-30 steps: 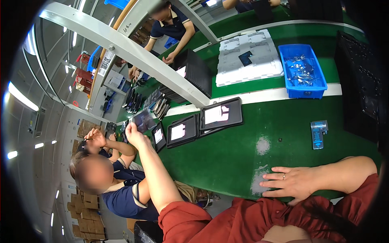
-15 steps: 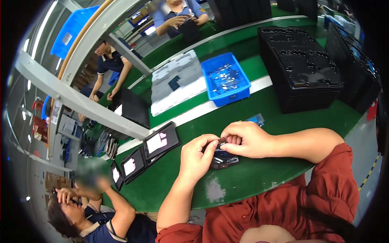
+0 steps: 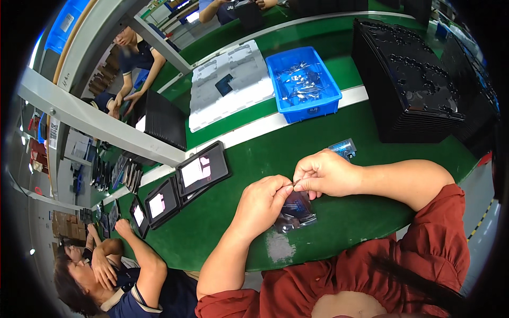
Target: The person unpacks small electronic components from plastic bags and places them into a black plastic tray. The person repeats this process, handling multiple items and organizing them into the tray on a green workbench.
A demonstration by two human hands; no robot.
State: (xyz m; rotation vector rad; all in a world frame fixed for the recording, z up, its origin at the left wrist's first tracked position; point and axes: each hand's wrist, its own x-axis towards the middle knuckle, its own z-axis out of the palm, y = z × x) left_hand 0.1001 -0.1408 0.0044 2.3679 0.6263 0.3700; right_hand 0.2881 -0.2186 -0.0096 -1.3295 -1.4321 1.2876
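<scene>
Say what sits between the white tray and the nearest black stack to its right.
The head view shows a blue bin between the white tray and that black stack.

In the centre of the frame, the left hand (image 3: pixel 261 205) and the right hand (image 3: pixel 330 172) meet, pinching the upper edge of a shiny plastic bag (image 3: pixel 297 211) over the green table (image 3: pixel 366 217). A small blue packet (image 3: pixel 343 149) lies just above the right hand. At upper centre sits a blue bin (image 3: pixel 312 112) of small pieces, beside a white tray (image 3: pixel 204 112) bearing a dark piece. A stack of black trays (image 3: pixel 395 108) fills the upper right; a person in navy (image 3: pixel 161 291) leans at lower left.
</scene>
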